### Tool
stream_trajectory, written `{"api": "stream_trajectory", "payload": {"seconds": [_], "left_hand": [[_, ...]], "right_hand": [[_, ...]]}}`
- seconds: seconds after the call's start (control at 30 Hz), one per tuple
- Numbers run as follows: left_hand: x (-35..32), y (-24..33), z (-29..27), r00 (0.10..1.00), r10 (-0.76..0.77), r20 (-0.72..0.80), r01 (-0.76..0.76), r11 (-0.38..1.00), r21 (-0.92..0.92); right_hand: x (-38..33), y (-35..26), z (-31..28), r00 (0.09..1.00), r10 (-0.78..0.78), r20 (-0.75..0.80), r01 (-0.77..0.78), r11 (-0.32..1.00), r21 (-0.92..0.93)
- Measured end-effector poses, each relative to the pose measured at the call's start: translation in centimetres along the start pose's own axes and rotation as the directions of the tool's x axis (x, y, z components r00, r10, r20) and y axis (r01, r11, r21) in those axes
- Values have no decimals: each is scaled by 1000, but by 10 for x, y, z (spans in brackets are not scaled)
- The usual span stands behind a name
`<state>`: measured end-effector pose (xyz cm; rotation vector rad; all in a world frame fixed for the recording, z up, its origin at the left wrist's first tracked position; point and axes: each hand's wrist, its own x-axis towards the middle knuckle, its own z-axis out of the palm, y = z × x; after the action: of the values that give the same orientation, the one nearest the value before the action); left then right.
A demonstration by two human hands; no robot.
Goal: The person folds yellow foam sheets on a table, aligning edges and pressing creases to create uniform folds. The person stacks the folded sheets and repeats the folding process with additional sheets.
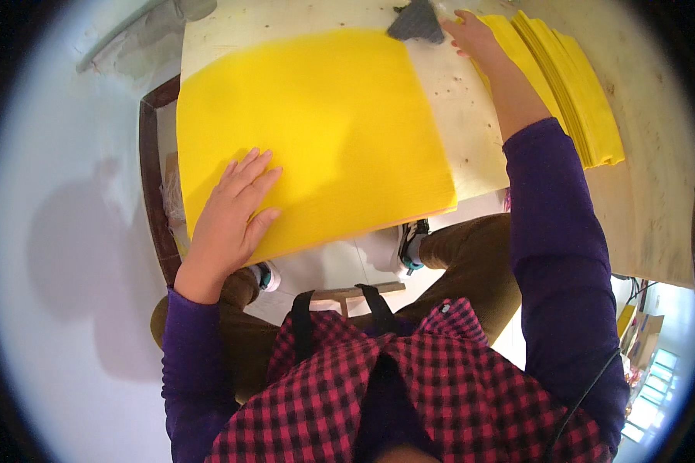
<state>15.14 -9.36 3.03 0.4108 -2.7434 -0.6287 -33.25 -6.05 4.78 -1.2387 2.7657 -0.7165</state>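
A large yellow sheet, looking like felt or cloth (316, 116), lies flat on the pale wooden table in front of me. My left hand (235, 204) rests on its near left part, fingers stretched out and holding nothing. At the far right my right hand (475, 38) reaches over the table with fingers apart and bent a little. Just left of those fingers sits a dark grey, roughly triangular piece of cloth or pad (417, 23), apart from the hand. A stack of folded yellow sheets (567, 85) lies right of my right forearm, partly covered by it.
The wooden tabletop (471, 131) shows between the large sheet and the stack. Its near edge runs above my knees. A dark brown frame (153, 177) stands at the left beside a white wall (62, 154). Below are a wooden stool edge (347, 293) and my shoes.
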Motion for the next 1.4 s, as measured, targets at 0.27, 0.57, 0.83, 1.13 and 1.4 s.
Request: {"api": "stream_trajectory", "payload": {"seconds": [0.27, 0.57, 0.83, 1.13, 1.4], "left_hand": [[0, -4, 1, 999, -5, -40, 5, 1000, -3], [14, 30, -13, 996, -17, -88, 9, 996, -86], [75, 92, 22, 997, -1, -72, -17, 968, -251], [128, 112, 100, 996, -40, -85, 6, 930, -368], [127, 104, 112, 996, 18, -88, -42, 956, -289]], "right_hand": [[-149, 6, -9, 973, -53, 225, -47, 907, 418], [-252, 14, -23, 883, 64, 466, -439, 468, 767], [-257, 23, -15, 880, -46, 473, -394, 483, 782], [-256, 33, -9, 890, -108, 442, -319, 545, 775], [-252, 42, -6, 883, -153, 444, -334, 459, 823]]}}
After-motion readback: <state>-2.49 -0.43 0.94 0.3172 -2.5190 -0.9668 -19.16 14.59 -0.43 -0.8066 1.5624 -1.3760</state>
